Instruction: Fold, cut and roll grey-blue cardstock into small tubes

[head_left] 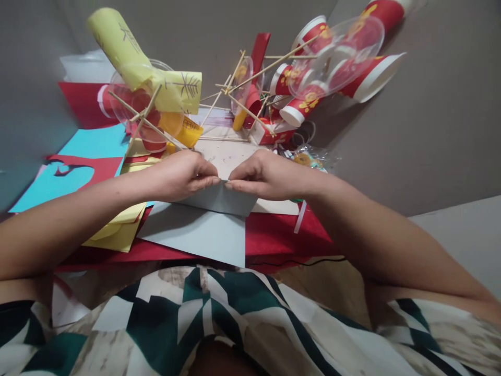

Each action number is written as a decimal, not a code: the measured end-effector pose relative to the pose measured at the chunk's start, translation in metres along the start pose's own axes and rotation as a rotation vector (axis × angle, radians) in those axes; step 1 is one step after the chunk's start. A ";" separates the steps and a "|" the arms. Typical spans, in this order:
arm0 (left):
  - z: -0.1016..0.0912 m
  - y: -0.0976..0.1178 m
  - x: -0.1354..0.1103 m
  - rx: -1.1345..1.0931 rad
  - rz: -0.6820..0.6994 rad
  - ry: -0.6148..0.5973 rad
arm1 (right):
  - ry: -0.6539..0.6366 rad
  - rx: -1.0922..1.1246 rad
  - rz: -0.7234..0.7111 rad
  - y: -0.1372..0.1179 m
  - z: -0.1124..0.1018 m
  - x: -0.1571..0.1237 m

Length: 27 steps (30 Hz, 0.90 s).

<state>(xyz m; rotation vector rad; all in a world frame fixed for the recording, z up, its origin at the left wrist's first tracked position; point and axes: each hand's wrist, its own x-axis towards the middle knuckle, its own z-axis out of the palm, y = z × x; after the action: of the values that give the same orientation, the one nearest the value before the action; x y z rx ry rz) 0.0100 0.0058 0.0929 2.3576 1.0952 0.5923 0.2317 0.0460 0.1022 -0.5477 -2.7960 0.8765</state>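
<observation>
My left hand (188,175) and my right hand (260,175) meet almost fingertip to fingertip at the middle of the table. Both pinch the top edge of a pale grey-blue sheet of paper (223,201) between thumb and fingers. The sheet hangs tilted below my fingers and shows a faint crease in its middle; its far side is hidden. Under it, a second pale grey-blue sheet (203,235) lies flat and reaches the front edge of the table.
A red cloth (274,235) covers the table. At left lie yellow sheets (117,235), blue paper (74,146) and a cut red sheet (102,167). Behind stand a stick frame (227,89), yellow paper tubes (121,47) and red paper cups (309,102). A tape roll (302,159) sits at right.
</observation>
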 end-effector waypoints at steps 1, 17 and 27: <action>0.000 0.001 0.001 -0.030 -0.008 0.004 | 0.017 0.004 0.005 0.000 0.000 0.000; -0.020 -0.010 -0.008 -0.197 -0.168 0.035 | 0.261 0.078 0.047 0.015 -0.002 -0.016; -0.015 -0.045 -0.056 -0.566 -0.764 0.189 | 0.634 0.282 0.367 0.044 -0.021 -0.061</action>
<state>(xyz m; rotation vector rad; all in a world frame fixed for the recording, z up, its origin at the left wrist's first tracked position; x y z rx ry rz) -0.0576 -0.0093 0.0681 1.2902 1.5369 0.7085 0.3064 0.0668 0.0915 -1.0846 -1.9978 0.9315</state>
